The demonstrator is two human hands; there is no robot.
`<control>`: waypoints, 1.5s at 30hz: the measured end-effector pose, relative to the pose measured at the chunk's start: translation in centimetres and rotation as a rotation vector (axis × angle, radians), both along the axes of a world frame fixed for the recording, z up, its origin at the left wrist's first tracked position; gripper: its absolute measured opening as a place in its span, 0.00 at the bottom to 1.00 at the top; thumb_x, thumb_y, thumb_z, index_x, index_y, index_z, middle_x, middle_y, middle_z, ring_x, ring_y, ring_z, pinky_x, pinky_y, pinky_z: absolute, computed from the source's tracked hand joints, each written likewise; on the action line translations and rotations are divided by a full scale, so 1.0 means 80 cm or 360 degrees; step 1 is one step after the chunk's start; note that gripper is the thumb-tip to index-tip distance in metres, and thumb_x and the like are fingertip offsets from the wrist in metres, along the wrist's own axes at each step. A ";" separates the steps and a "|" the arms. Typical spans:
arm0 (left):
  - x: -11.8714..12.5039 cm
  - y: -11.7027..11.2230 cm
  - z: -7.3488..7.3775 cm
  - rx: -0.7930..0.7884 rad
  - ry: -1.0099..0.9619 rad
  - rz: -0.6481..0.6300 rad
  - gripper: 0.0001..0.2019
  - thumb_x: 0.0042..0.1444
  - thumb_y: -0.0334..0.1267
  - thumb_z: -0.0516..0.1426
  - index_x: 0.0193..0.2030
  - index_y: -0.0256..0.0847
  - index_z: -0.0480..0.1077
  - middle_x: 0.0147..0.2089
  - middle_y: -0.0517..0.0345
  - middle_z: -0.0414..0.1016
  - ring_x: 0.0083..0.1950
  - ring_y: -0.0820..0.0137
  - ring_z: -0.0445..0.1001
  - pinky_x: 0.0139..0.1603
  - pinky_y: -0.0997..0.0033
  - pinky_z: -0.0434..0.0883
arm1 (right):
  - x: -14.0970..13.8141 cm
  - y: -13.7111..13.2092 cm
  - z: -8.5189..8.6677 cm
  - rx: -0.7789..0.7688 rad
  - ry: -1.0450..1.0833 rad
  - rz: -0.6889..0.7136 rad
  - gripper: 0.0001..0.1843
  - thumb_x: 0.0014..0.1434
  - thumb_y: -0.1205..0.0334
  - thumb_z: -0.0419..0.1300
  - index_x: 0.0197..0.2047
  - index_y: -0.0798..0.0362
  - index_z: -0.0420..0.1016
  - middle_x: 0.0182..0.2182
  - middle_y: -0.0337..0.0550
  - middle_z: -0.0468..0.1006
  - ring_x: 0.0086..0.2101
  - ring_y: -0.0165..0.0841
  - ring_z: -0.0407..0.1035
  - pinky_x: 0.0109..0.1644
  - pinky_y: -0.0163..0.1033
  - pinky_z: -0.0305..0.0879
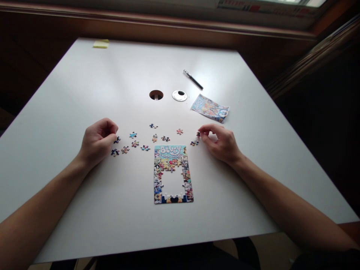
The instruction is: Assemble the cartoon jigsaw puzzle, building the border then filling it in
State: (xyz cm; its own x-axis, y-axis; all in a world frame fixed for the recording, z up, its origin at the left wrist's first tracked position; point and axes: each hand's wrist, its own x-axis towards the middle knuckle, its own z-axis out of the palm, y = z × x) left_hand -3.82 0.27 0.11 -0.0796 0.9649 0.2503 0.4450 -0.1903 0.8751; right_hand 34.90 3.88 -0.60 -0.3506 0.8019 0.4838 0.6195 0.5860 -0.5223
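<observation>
A partly assembled jigsaw puzzle (170,153) lies on the white table, with its border joined and a gap in its middle. To its left my left hand (98,138) rests with fingers curled, thumb and index finger closed at a dark puzzle piece (117,140). My right hand (221,143) pinches a small dark puzzle piece (198,134) between thumb and index finger, right of the puzzle. Just below those fingertips lies another loose piece (194,143). Several more pieces, among them a blue one (133,134) and a reddish one (179,131), are scattered between the hands.
Beyond the right hand lies a creased picture sheet (210,108), with a black pen (193,80) farther back. A round hole (156,95) opens in the tabletop beside a silver cap (179,95). Yellow sticky notes (100,44) sit at the far left edge.
</observation>
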 end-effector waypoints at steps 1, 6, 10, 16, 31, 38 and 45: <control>0.000 0.000 0.000 0.0001 -0.0001 0.0000 0.05 0.45 0.25 0.55 0.27 0.38 0.64 0.28 0.63 0.64 0.32 0.75 0.63 0.31 0.71 0.58 | 0.000 0.000 0.000 -0.0005 -0.0007 -0.0010 0.07 0.59 0.68 0.61 0.41 0.49 0.77 0.33 0.40 0.81 0.33 0.36 0.75 0.43 0.44 0.70; 0.000 0.001 0.000 0.0000 -0.0007 0.0011 0.06 0.45 0.25 0.55 0.27 0.38 0.64 0.28 0.63 0.64 0.32 0.75 0.62 0.31 0.71 0.57 | 0.001 -0.001 0.001 -0.0015 -0.0013 -0.0018 0.07 0.59 0.68 0.61 0.41 0.50 0.77 0.34 0.41 0.81 0.34 0.36 0.75 0.43 0.44 0.70; 0.000 0.001 -0.001 -0.0011 -0.0006 0.0015 0.06 0.44 0.25 0.55 0.27 0.39 0.64 0.28 0.64 0.64 0.31 0.75 0.62 0.31 0.71 0.57 | 0.001 0.000 0.000 -0.0013 -0.0003 -0.0002 0.06 0.61 0.67 0.61 0.41 0.49 0.77 0.34 0.40 0.81 0.34 0.35 0.75 0.43 0.44 0.69; 0.000 0.000 -0.001 -0.0004 0.0012 0.0015 0.05 0.44 0.26 0.55 0.27 0.39 0.64 0.28 0.63 0.64 0.31 0.74 0.63 0.30 0.71 0.58 | 0.001 0.001 0.001 -0.0026 0.0012 0.0050 0.04 0.63 0.65 0.60 0.41 0.50 0.77 0.34 0.41 0.81 0.34 0.35 0.74 0.42 0.43 0.69; 0.001 0.001 0.002 -0.0080 0.0065 0.0057 0.04 0.43 0.31 0.56 0.27 0.42 0.65 0.29 0.61 0.65 0.30 0.72 0.63 0.29 0.70 0.59 | 0.001 0.002 0.003 -0.0052 -0.0025 0.0109 0.04 0.64 0.64 0.59 0.40 0.49 0.76 0.36 0.43 0.79 0.35 0.36 0.73 0.43 0.45 0.71; 0.001 0.000 0.002 -0.0062 0.0048 0.0035 0.04 0.43 0.30 0.56 0.27 0.41 0.65 0.29 0.61 0.65 0.30 0.72 0.63 0.29 0.70 0.58 | 0.001 0.003 0.003 -0.0058 0.0010 0.0137 0.04 0.64 0.65 0.60 0.40 0.49 0.77 0.37 0.44 0.78 0.36 0.36 0.72 0.42 0.44 0.72; 0.000 0.001 0.002 -0.0062 0.0057 0.0042 0.04 0.43 0.30 0.56 0.27 0.42 0.65 0.29 0.61 0.65 0.30 0.72 0.63 0.29 0.70 0.58 | 0.000 0.003 0.004 -0.0036 0.0004 0.0139 0.05 0.64 0.65 0.60 0.40 0.48 0.77 0.37 0.45 0.77 0.37 0.37 0.72 0.41 0.44 0.73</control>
